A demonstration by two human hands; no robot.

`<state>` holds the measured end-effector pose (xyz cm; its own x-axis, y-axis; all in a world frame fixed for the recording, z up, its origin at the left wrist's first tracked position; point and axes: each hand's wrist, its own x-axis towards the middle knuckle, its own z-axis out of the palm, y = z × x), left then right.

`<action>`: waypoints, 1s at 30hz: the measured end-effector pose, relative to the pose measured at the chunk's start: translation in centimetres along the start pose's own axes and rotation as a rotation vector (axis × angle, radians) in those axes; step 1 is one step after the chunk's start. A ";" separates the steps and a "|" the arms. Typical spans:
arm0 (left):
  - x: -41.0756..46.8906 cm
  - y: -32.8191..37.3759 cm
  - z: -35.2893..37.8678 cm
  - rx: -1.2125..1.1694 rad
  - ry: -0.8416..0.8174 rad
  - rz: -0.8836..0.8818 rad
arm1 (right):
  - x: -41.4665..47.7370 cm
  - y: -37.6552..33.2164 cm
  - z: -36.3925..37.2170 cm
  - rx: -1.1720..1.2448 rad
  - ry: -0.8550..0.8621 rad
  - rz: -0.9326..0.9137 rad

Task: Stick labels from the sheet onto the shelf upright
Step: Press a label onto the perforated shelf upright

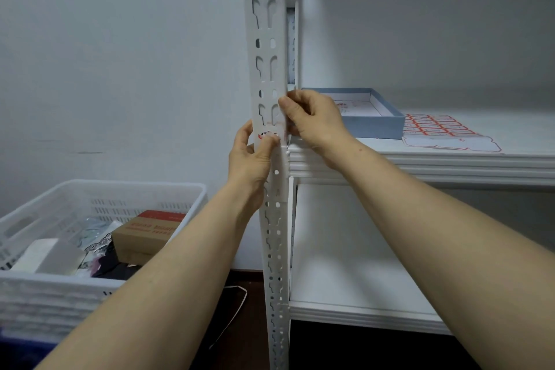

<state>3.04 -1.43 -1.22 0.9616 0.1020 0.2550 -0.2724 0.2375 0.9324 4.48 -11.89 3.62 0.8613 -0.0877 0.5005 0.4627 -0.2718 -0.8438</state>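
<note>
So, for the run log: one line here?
label: on upright | left hand: pinches label to upright | right hand: grips upright | sheet: on shelf

Lower left: white slotted plastic crate point(120, 187).
Inside crate: brown cardboard box with red top point(141, 237), pale packets, dark fabric.
Right: shallow blue-grey open cardboard tray point(372, 126) on white shelf board point(450, 161).

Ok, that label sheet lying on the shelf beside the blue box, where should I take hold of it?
Take the label sheet by its near edge, probably, coming from the front of the shelf. It lies flat, so nothing stands up to pinch from above; the front strip looks already stripped of labels and lies near the shelf lip, and the blue box crowds its left.
</note>
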 end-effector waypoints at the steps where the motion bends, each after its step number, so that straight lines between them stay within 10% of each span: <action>1: 0.0 0.0 0.0 0.010 0.004 0.003 | 0.0 0.0 0.0 -0.001 0.000 0.002; 30: -1.2 0.5 -0.5 0.327 0.124 0.215 | -0.1 -0.1 0.0 -0.025 -0.006 0.006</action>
<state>1.73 -0.94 -1.24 0.8667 0.2367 0.4390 -0.4223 -0.1199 0.8985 4.31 -11.87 3.66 0.8652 -0.0841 0.4943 0.4521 -0.2953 -0.8417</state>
